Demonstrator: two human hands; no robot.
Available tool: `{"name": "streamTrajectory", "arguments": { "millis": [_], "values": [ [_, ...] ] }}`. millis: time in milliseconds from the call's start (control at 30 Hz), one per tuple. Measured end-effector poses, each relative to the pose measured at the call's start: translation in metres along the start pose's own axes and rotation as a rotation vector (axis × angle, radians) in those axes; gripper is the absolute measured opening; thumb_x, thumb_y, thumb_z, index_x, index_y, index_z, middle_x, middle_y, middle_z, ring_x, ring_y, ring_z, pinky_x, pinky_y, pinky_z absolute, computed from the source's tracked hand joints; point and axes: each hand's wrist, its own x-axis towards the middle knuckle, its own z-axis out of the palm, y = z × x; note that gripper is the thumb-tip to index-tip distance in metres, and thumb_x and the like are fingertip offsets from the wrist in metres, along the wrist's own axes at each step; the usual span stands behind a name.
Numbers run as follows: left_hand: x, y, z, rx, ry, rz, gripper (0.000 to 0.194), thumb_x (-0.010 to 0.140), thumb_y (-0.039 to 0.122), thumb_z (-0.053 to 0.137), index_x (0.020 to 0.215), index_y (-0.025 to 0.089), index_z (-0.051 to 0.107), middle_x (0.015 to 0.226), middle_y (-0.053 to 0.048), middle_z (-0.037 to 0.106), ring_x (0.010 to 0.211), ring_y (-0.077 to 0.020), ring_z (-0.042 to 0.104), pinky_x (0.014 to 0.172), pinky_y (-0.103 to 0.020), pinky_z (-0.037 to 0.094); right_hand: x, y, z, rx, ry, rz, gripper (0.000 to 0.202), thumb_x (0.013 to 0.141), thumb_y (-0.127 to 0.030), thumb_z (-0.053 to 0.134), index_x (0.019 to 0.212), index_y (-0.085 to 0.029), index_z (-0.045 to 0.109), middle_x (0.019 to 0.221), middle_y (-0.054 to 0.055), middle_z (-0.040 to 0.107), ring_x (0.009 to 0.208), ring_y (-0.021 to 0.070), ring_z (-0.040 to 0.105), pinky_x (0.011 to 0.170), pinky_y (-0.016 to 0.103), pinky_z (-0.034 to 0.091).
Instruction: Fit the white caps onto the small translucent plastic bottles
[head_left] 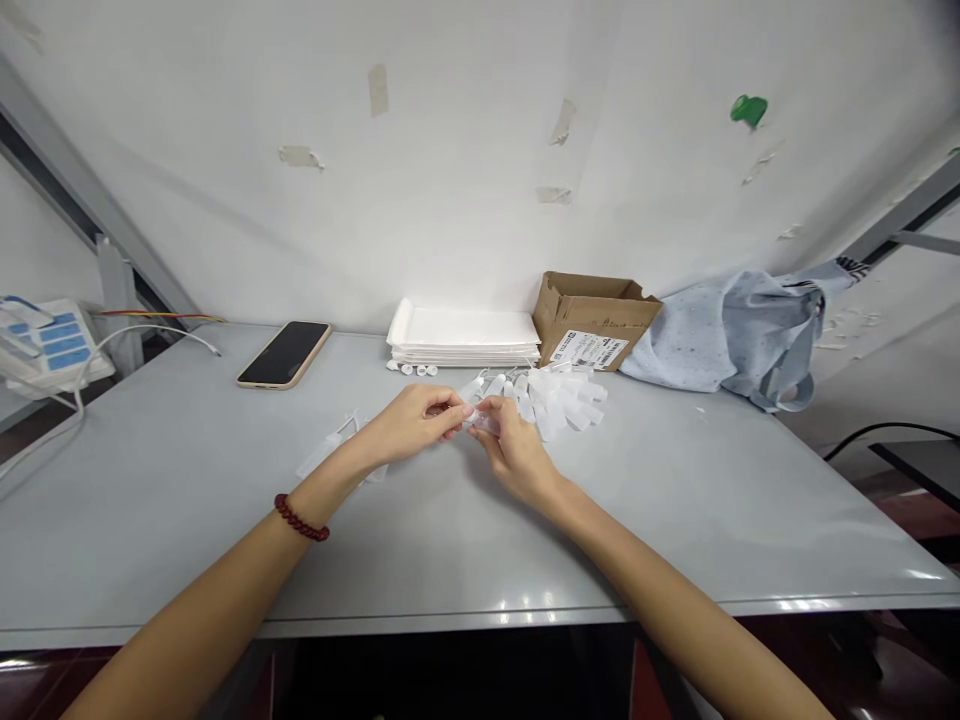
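Note:
My left hand [416, 420] and my right hand [517, 450] meet over the middle of the table, both closed in a pinch. Between their fingertips is a small translucent plastic piece [486, 421], mostly covered by the fingers; its exact kind does not show. Just beyond my right hand lies a heap of translucent white plastic pieces [562, 400], like small tubes or sleeves, some with thin stems. A few similar pieces [319, 455] lie partly hidden under my left wrist, which wears a dark red beaded bracelet.
Behind the hands is a stack of white flat trays or envelopes [465, 338], with several small white caps [420, 370] in front. An opened cardboard box [596, 315] and a light blue cloth bag [720, 330] stand right. A phone [285, 354] and white cable [142, 330] are left.

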Motion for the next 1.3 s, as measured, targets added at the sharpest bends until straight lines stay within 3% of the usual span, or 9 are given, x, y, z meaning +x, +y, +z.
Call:
{"name": "streamTrajectory", "arguments": {
  "millis": [267,400,533,667,733,867,1000,1133,1300],
  "values": [
    [0.0,-0.005,0.001,0.0,0.013,0.118,0.023,0.084,0.036,0.049,0.087,0.017,0.063,0.081,-0.003,0.065,0.073,-0.0157,0.058,0.066,-0.026,0.045,0.002,-0.007,-0.004,0.139,-0.046,0.205,0.018,0.084,-0.026,0.05,0.099,-0.02,0.044,0.071,-0.002,0.052,0.061,0.0149,0.047,0.059,0.027,0.036],
    [0.001,-0.008,0.001,0.055,0.01,0.162,0.022,0.086,0.033,0.048,0.09,0.017,0.063,0.086,-0.004,0.066,0.076,-0.0161,0.06,0.069,-0.026,0.045,0.004,-0.008,-0.004,0.352,-0.063,0.319,0.019,0.08,-0.029,0.055,0.093,-0.021,0.044,0.066,-0.004,0.051,0.059,0.0127,0.043,0.058,0.026,0.032],
    [0.0,-0.007,-0.001,0.034,-0.03,0.173,0.022,0.087,0.029,0.046,0.093,0.016,0.062,0.089,-0.005,0.067,0.078,-0.0164,0.062,0.071,-0.026,0.045,0.009,-0.008,-0.011,0.71,-0.226,0.455,0.025,0.078,-0.034,0.057,0.089,-0.022,0.039,0.065,-0.004,0.056,0.051,0.0095,0.037,0.052,0.024,0.029],
    [-0.001,-0.004,-0.002,-0.009,-0.044,0.162,0.02,0.085,0.029,0.049,0.092,0.017,0.063,0.091,-0.003,0.066,0.081,-0.0161,0.061,0.073,-0.026,0.045,0.01,-0.009,-0.018,0.912,-0.413,0.522,0.032,0.078,-0.04,0.059,0.09,-0.025,0.034,0.055,-0.01,0.042,0.045,0.0074,0.025,0.046,0.021,0.023],
    [-0.001,-0.003,-0.003,-0.008,-0.034,0.138,0.02,0.085,0.032,0.049,0.09,0.018,0.063,0.088,-0.002,0.065,0.079,-0.0155,0.059,0.07,-0.025,0.043,0.009,-0.009,-0.017,0.804,-0.386,0.453,0.029,0.081,-0.041,0.056,0.093,-0.026,0.033,0.056,-0.01,0.037,0.046,0.0082,0.027,0.046,0.02,0.024],
    [-0.001,-0.003,-0.003,0.027,-0.03,0.099,0.025,0.086,0.036,0.047,0.079,0.018,0.063,0.073,0.0,0.06,0.068,-0.0136,0.052,0.061,-0.023,0.038,0.002,-0.006,-0.007,0.178,-0.173,0.164,0.022,0.085,-0.029,0.048,0.1,-0.022,0.033,0.064,-0.005,0.043,0.052,0.0127,0.04,0.051,0.025,0.03],
    [-0.001,-0.002,-0.004,0.032,-0.093,0.063,0.03,0.087,0.04,0.044,0.076,0.017,0.06,0.064,0.001,0.055,0.06,-0.012,0.047,0.055,-0.022,0.035,-0.002,-0.004,0.0,-0.127,-0.154,0.048,0.022,0.087,-0.026,0.041,0.106,-0.019,0.032,0.075,0.004,0.052,0.054,0.0163,0.045,0.052,0.028,0.03],
    [-0.002,0.0,-0.004,0.031,-0.111,0.058,0.033,0.087,0.042,0.045,0.071,0.016,0.06,0.063,0.001,0.053,0.057,-0.0116,0.045,0.053,-0.022,0.034,-0.001,-0.011,-0.005,0.021,-0.164,0.136,0.022,0.087,-0.029,0.043,0.105,-0.02,0.032,0.065,-0.004,0.046,0.052,0.0143,0.042,0.052,0.026,0.03],
    [-0.003,0.002,-0.003,-0.009,-0.127,0.061,0.031,0.087,0.038,0.046,0.074,0.015,0.063,0.066,0.0,0.055,0.06,-0.0118,0.046,0.055,-0.023,0.034,0.003,-0.02,-0.013,0.586,-0.229,0.347,0.024,0.083,-0.033,0.052,0.095,-0.024,0.033,0.058,-0.009,0.04,0.05,0.0093,0.033,0.05,0.021,0.025]
  ]
}}
